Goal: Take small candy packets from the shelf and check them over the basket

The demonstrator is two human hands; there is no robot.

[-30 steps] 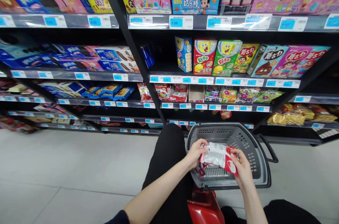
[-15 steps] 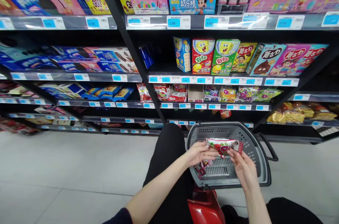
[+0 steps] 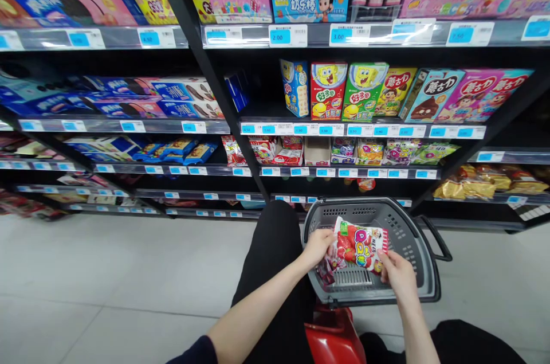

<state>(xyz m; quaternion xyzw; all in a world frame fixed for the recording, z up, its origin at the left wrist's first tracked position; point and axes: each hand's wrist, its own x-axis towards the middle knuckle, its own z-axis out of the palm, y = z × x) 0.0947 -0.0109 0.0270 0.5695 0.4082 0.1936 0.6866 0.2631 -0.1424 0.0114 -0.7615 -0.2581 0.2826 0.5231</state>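
The left hand (image 3: 318,246) pinches the bag (image 3: 360,246) at nine o'clock, and the right hand (image 3: 399,273) pinches it at four o'clock. Two ends held likely keeps it flat, so its berry front is easy to see. It is over the basket (image 3: 410,229), maybe so a drop lands inside. A dark red pack (image 3: 327,272) sits at the basket's eight o'clock.

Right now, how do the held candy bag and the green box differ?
The bag looks soft and crinkled; the green box looks stiff and square-edged. The bag is held by the left hand and right hand; the box stands on a shelf. The bag is mainly red and white, the box mainly green. Both carry printed pictures.
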